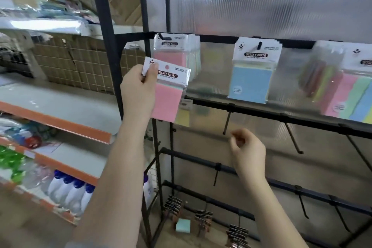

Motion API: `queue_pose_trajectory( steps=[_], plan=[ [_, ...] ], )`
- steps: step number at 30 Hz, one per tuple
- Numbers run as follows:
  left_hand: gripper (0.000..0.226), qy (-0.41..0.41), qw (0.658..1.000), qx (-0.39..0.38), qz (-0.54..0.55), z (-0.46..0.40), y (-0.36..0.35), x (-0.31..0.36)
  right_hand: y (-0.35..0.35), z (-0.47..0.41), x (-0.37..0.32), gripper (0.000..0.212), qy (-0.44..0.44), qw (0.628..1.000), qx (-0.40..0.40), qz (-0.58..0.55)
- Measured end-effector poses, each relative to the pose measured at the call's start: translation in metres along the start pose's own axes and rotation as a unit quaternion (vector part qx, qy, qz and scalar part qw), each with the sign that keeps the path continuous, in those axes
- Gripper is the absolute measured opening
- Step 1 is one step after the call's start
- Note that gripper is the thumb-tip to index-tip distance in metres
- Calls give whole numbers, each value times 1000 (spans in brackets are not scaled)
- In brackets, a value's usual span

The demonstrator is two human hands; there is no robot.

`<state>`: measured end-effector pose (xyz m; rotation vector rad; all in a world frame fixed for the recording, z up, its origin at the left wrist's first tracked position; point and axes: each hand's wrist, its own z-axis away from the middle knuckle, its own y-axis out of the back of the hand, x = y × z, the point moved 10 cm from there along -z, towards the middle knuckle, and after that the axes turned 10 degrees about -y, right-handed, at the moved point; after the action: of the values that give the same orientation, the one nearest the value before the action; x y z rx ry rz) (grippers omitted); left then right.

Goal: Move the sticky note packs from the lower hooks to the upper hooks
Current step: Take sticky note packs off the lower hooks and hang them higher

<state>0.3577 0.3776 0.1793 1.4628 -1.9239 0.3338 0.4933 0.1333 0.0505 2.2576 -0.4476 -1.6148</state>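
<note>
My left hand (pixel 138 88) grips a pink sticky note pack (pixel 168 94) by its white header card, just below and in front of the upper left hook (pixel 164 36). Several pink packs (pixel 177 54) hang on that hook. A blue pack (pixel 251 78) hangs on the middle upper hook (pixel 259 44), and multicolour packs (pixel 350 96) hang at the right. My right hand (pixel 246 147) is lower, fingers loosely curled with nothing in them, beside a bare lower hook (pixel 227 122). Behind the held pack a yellowish pack (pixel 183 118) shows at the lower rail.
The black rack (pixel 261 109) has more bare hooks (pixel 292 139) on its lower rails and dark clip items (pixel 173 205) near the floor, with a loose teal note block (pixel 183 225). Orange-edged shelves (pixel 60 123) with white bottles (pixel 70 193) stand to the left.
</note>
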Motion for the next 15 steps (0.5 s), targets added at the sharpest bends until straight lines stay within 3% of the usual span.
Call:
queue_pose_trajectory(
  steps=[9,15],
  plan=[
    [35,-15,997,51,54,-49,-1,-14,-37,-21,25,15,-92,995,-48,11],
    [32,-48,996,53,49,-78,-16,-14,-59,-35,51,32,-146,986,-78,19]
  ],
)
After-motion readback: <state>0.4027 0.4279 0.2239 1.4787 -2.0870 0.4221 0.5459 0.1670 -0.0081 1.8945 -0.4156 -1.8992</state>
